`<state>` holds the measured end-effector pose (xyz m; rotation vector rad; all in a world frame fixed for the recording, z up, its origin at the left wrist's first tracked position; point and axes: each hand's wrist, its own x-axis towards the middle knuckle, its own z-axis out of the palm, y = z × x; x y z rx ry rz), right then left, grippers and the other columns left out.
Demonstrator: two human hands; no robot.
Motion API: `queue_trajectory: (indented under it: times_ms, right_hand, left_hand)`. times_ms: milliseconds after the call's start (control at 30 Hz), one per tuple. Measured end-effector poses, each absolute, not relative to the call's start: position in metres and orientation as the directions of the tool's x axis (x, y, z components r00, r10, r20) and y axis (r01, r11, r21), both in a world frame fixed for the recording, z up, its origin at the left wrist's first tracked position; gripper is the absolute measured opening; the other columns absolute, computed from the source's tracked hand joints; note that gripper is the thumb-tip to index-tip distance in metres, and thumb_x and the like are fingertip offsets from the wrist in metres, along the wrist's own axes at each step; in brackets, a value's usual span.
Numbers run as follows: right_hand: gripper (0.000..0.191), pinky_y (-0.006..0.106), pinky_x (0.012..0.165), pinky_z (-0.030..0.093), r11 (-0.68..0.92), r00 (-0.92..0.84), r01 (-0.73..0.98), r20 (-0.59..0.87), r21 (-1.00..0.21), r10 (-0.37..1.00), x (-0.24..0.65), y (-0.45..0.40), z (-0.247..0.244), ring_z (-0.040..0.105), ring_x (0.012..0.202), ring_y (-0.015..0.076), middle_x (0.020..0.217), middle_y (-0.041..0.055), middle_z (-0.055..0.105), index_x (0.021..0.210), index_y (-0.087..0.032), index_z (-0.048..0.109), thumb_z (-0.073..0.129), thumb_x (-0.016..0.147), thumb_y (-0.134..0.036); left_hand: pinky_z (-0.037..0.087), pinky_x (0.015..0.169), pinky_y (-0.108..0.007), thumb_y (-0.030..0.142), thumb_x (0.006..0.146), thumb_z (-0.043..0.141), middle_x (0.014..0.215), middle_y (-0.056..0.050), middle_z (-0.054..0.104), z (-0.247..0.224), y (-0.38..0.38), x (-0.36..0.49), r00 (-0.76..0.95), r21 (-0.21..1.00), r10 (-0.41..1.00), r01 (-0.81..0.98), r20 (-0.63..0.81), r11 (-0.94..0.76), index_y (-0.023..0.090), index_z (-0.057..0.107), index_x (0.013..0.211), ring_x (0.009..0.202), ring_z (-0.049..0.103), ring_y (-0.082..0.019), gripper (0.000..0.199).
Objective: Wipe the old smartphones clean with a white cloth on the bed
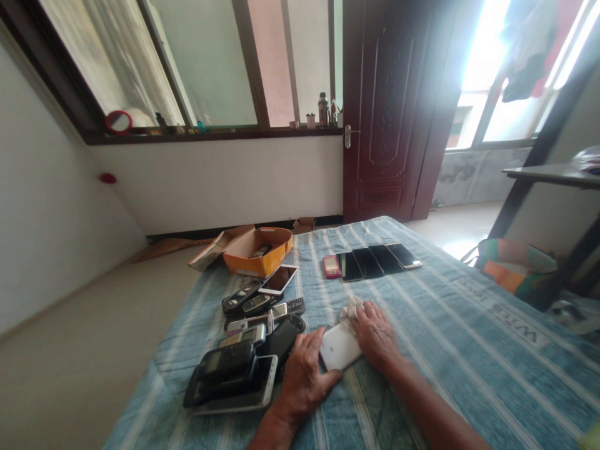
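Note:
A white smartphone lies back side up on the blue striped cloth. My left hand grips its left edge, with the thumb along the near end. A crumpled white tissue sits under the fingers of my right hand, pressed against the phone's far right part. Left of my left hand is a pile of old mobile phones, among them a black phone, a keypad phone and a large white-edged device under a black one.
Farther back, several dark-screened smartphones lie in a row beside a small pink-edged item. An open orange cardboard box holds something dark. A white phone rests before it. Beyond stand a brown door and a window ledge.

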<state>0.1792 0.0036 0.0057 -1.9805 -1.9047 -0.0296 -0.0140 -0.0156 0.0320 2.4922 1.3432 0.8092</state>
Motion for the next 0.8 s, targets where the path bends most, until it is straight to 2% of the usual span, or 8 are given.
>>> queue_trajectory:
  times_ms: [133, 300, 400, 500, 600, 800]
  right_hand:
    - [0.039, 0.041, 0.107, 0.029, 0.060, 0.013, 0.967, 0.284, -0.247, 0.959, 0.167, -0.004, 0.001, 0.035, 0.133, 0.0291, 0.138, 0.0147, 0.048, 0.127, -0.016, 0.055, 0.039, 0.094, -0.030]
    - [0.039, 0.045, 0.110, 0.028, 0.281, -0.198, 0.926, 0.313, -0.251, 0.929, 0.149, -0.018, 0.005, 0.034, 0.134, 0.0297, 0.140, 0.0148, 0.046, 0.128, -0.017, 0.055, 0.043, 0.093, -0.028]
    - [0.038, 0.046, 0.110, 0.029, 0.337, -0.246, 0.905, 0.323, -0.262, 0.914, 0.146, -0.021, 0.007, 0.036, 0.134, 0.0281, 0.139, 0.0132, 0.047, 0.129, -0.020, 0.054, 0.043, 0.093, -0.028]
    - [0.039, 0.046, 0.110, 0.029, 0.300, -0.208, 0.915, 0.321, -0.271, 0.924, 0.149, -0.019, 0.007, 0.037, 0.133, 0.0276, 0.139, 0.0124, 0.048, 0.130, -0.020, 0.053, 0.042, 0.094, -0.031]
    - [0.041, 0.046, 0.109, 0.029, 0.194, -0.109, 0.943, 0.299, -0.272, 0.948, 0.155, -0.015, 0.007, 0.035, 0.134, 0.0293, 0.139, 0.0138, 0.047, 0.130, -0.017, 0.053, 0.041, 0.094, -0.032]
    - [0.043, 0.049, 0.105, 0.033, -0.022, 0.091, 0.968, 0.265, -0.251, 0.960, 0.166, -0.020, 0.004, 0.037, 0.132, 0.0341, 0.140, 0.0218, 0.044, 0.130, -0.008, 0.052, 0.039, 0.093, -0.026]
  left_hand:
    - [0.049, 0.090, -0.047, 0.022, 0.061, 0.069, 0.112, -0.012, 0.065, 0.029, -0.014, -0.015, 0.438, 0.400, 0.807, 0.709, 0.396, -0.581, 0.016, 0.053, 0.122, 0.101, 0.059, -0.031, 0.063]
    - [0.049, 0.092, -0.047, 0.023, 0.065, 0.066, 0.113, -0.013, 0.065, 0.028, -0.013, -0.016, 0.466, 0.384, 0.775, 0.683, 0.426, -0.622, 0.016, 0.053, 0.121, 0.103, 0.060, -0.031, 0.058]
    - [0.049, 0.091, -0.046, 0.022, 0.065, 0.065, 0.113, -0.012, 0.065, 0.029, -0.013, -0.016, 0.474, 0.385, 0.766, 0.671, 0.435, -0.634, 0.016, 0.052, 0.121, 0.102, 0.060, -0.030, 0.058]
    - [0.049, 0.091, -0.046, 0.022, 0.065, 0.066, 0.112, -0.012, 0.065, 0.028, -0.013, -0.016, 0.468, 0.382, 0.774, 0.682, 0.427, -0.624, 0.016, 0.052, 0.121, 0.101, 0.060, -0.030, 0.058]
    - [0.049, 0.091, -0.047, 0.023, 0.063, 0.067, 0.113, -0.013, 0.065, 0.026, -0.013, -0.017, 0.455, 0.372, 0.784, 0.702, 0.422, -0.608, 0.015, 0.053, 0.121, 0.102, 0.060, -0.031, 0.060]
    - [0.050, 0.090, -0.046, 0.024, 0.061, 0.070, 0.110, -0.013, 0.066, 0.027, -0.015, -0.016, 0.451, 0.373, 0.791, 0.709, 0.414, -0.599, 0.014, 0.054, 0.121, 0.100, 0.060, -0.030, 0.062]
